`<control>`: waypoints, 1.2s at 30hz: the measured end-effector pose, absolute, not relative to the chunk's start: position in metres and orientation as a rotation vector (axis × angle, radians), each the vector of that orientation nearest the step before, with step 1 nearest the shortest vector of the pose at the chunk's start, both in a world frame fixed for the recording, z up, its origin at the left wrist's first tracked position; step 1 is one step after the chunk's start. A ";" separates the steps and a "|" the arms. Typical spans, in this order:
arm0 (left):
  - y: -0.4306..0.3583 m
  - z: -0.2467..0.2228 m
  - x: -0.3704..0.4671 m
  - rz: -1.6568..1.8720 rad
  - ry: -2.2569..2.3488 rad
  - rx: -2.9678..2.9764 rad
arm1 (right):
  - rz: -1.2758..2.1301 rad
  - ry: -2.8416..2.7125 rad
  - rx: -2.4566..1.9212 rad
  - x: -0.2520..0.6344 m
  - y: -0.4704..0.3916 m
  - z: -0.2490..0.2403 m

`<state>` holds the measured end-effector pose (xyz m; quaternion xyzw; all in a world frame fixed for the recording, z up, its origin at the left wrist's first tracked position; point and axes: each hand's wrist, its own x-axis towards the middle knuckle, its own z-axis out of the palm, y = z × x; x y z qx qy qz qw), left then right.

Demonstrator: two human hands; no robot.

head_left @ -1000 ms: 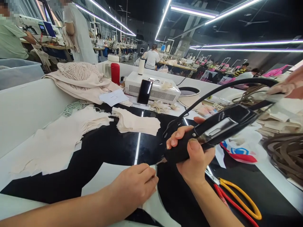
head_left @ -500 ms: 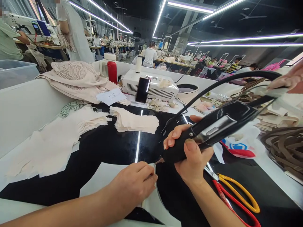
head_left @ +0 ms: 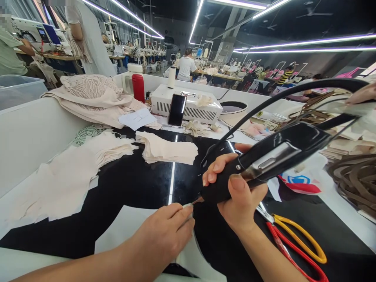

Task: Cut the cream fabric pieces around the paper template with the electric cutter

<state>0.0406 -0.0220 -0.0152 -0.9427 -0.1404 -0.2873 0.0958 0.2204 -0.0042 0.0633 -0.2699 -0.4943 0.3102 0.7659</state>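
Observation:
My right hand [head_left: 241, 188] is wrapped around a black corded handheld tool [head_left: 282, 152] with a metal lever on its side. The tool slants down to the left. Its narrow metal tip [head_left: 198, 200] meets the edge of a small pale piece pinched in my left hand [head_left: 169, 235]. My left fingers are closed, hiding most of that piece. Beneath them lies a white sheet [head_left: 117, 229] with curved edges, on the glossy black tabletop [head_left: 149, 184]. Scissors [head_left: 296, 231] with one yellow and one red handle loop rest right of my right wrist.
Stacked pale fabric pieces [head_left: 169, 148] and a larger fabric pile [head_left: 64, 176] lie left. A phone [head_left: 177, 109] leans on a vented white box [head_left: 202, 105]. Brown straps [head_left: 352, 180] lie right. Another person's hand [head_left: 362, 94] shows at the right edge, near the cable [head_left: 290, 88].
The tool's rear end has shifted slightly right, while its tip stays at the piece in my left hand. My left hand has turned slightly, and the white sheet has shifted a little left.

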 end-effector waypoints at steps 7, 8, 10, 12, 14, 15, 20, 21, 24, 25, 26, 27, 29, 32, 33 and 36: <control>-0.027 -0.013 0.040 -0.802 -0.425 -2.744 | 0.666 -1.082 -0.586 0.221 -0.004 0.064; -0.028 -0.013 0.040 -0.796 -0.424 -2.735 | 0.664 -1.082 -0.588 0.221 -0.004 0.064; -0.029 -0.012 0.040 -0.792 -0.427 -2.718 | 0.661 -1.085 -0.587 0.221 -0.004 0.064; -0.029 -0.012 0.040 -0.796 -0.454 -2.709 | 0.658 -1.090 -0.582 0.221 -0.004 0.064; -0.029 -0.012 0.040 -0.803 -0.491 -2.702 | 0.656 -1.090 -0.582 0.221 -0.004 0.064; -0.029 -0.013 0.040 -0.806 -0.501 -2.697 | 0.656 -1.090 -0.585 0.221 -0.004 0.064; -0.029 -0.011 0.043 -0.862 -0.505 -2.652 | 0.656 -1.088 -0.600 0.221 -0.004 0.063; -0.029 -0.010 0.044 -0.884 -0.516 -2.642 | 0.656 -1.088 -0.598 0.221 -0.004 0.063; -0.029 -0.010 0.045 -0.905 -0.530 -2.630 | 0.656 -1.082 -0.604 0.221 -0.004 0.064; -0.029 -0.010 0.044 -0.890 -0.516 -2.633 | 0.657 -1.078 -0.613 0.221 -0.004 0.065; -0.029 -0.011 0.044 -0.863 -0.494 -2.639 | 0.657 -1.070 -0.620 0.221 -0.003 0.066; -0.029 -0.012 0.043 -0.829 -0.474 -2.645 | 0.653 -1.061 -0.621 0.221 -0.003 0.067; -0.029 -0.013 0.042 -0.766 -0.449 -2.652 | 0.638 -1.045 -0.608 0.220 -0.003 0.070; -0.029 -0.014 0.041 -0.740 -0.450 -2.643 | 0.612 -1.030 -0.592 0.219 -0.004 0.073; -0.029 -0.014 0.041 -0.751 -0.452 -2.635 | 0.615 -1.030 -0.593 0.218 -0.004 0.073; -0.029 -0.013 0.041 -0.761 -0.450 -2.616 | 0.628 -1.035 -0.600 0.218 -0.004 0.071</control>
